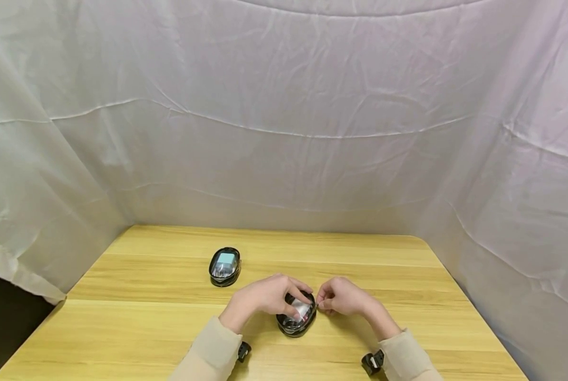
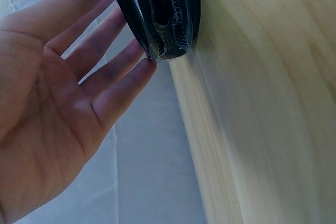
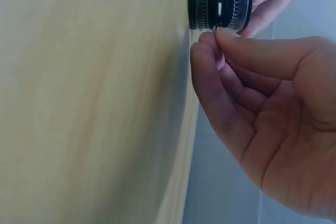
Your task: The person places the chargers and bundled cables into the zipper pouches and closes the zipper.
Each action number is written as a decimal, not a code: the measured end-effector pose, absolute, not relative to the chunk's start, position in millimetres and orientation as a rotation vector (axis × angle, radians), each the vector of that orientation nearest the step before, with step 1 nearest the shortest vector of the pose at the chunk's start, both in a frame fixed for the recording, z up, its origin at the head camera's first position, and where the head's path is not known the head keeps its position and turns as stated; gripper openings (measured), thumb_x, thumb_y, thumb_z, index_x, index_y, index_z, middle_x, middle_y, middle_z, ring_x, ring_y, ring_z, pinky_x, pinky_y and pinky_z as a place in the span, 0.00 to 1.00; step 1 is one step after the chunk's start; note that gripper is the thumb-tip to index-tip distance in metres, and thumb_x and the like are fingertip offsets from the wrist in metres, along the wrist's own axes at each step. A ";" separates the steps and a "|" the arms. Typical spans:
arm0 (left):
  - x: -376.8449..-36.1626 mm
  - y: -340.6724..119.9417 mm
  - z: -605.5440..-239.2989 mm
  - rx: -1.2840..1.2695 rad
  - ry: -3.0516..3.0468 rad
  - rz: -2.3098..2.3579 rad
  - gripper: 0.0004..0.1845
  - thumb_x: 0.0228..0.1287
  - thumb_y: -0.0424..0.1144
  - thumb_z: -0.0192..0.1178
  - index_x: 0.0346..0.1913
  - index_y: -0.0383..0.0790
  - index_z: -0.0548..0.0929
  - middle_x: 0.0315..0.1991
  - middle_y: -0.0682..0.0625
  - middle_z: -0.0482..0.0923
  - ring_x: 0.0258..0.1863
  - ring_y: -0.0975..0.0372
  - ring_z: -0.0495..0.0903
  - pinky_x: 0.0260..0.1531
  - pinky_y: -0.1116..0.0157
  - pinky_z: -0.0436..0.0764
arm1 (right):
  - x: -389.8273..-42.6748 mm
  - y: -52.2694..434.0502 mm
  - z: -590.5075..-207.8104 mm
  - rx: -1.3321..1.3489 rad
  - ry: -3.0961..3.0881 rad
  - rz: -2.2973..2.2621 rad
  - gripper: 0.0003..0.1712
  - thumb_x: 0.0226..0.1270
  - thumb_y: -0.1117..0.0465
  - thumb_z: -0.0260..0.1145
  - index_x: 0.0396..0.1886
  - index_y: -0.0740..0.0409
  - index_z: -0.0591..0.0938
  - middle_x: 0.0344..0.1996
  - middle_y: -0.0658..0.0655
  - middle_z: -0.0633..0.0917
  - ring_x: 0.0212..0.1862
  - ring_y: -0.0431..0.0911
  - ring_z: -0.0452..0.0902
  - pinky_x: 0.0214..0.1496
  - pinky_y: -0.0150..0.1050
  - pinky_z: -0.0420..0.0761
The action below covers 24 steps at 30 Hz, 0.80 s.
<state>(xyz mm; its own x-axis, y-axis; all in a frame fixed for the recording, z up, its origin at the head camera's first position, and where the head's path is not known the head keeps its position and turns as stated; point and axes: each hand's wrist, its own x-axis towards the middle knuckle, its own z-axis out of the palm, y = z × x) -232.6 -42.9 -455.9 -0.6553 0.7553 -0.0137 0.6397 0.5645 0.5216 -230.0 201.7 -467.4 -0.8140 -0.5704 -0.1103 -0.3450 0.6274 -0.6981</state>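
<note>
An oval black zip case (image 1: 297, 328) with a see-through top lies on the table, pale and reddish contents showing through. My left hand (image 1: 274, 296) holds it from the left, thumb and a finger over the top. In the left wrist view, other fingers of that hand reach the side of the case (image 2: 163, 19). At the case's right end, my right hand (image 1: 343, 297) pinches the zipper pull between thumb and forefinger. The right wrist view has the zipper (image 3: 219, 3) running between two stitched black bands; the pull is mostly hidden by the fingertips.
A second oval black case (image 1: 225, 266) with a clear top and a light blue piece inside lies further back to the left on the wooden table (image 1: 170, 328). Pale fabric curtains (image 1: 284, 174) hang behind and at both sides. Each wrist wears a black strap.
</note>
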 end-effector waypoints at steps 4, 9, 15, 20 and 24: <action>-231.9 -42.9 -455.5 1.153 2.565 0.705 0.21 0.59 0.44 0.77 0.56 0.52 0.90 0.69 0.60 0.77 0.68 0.61 0.75 0.68 0.63 0.75 | -230.1 203.6 -465.8 -0.760 2.488 -0.991 0.06 0.67 0.73 0.69 0.30 0.62 0.85 0.25 0.53 0.84 0.28 0.44 0.81 0.30 0.38 0.86; -231.5 -43.2 -455.2 1.154 2.568 0.699 0.21 0.59 0.44 0.77 0.56 0.52 0.90 0.69 0.60 0.77 0.69 0.61 0.75 0.69 0.62 0.74 | -230.2 204.5 -466.1 -0.765 2.469 -0.994 0.06 0.68 0.72 0.69 0.30 0.63 0.85 0.25 0.53 0.85 0.28 0.44 0.80 0.30 0.39 0.86; -231.7 -43.9 -456.0 1.159 2.577 0.700 0.21 0.58 0.45 0.78 0.56 0.52 0.90 0.68 0.59 0.78 0.68 0.61 0.76 0.68 0.63 0.75 | -229.9 203.2 -467.4 -0.739 2.493 -0.994 0.05 0.68 0.72 0.69 0.31 0.63 0.85 0.24 0.54 0.85 0.27 0.44 0.80 0.30 0.37 0.85; -231.9 -44.4 -455.0 1.169 2.617 0.678 0.21 0.56 0.46 0.79 0.54 0.52 0.91 0.67 0.58 0.80 0.65 0.61 0.78 0.66 0.62 0.77 | -230.1 201.0 -469.3 -0.733 2.554 -0.984 0.05 0.68 0.71 0.69 0.31 0.62 0.86 0.24 0.53 0.84 0.27 0.44 0.79 0.29 0.34 0.81; -231.0 -44.3 -453.2 1.154 2.650 0.650 0.21 0.53 0.46 0.81 0.52 0.52 0.92 0.65 0.59 0.81 0.65 0.62 0.78 0.66 0.62 0.77 | -229.6 198.6 -470.8 -0.709 2.586 -0.990 0.06 0.69 0.71 0.69 0.30 0.62 0.85 0.23 0.52 0.84 0.26 0.43 0.79 0.27 0.32 0.79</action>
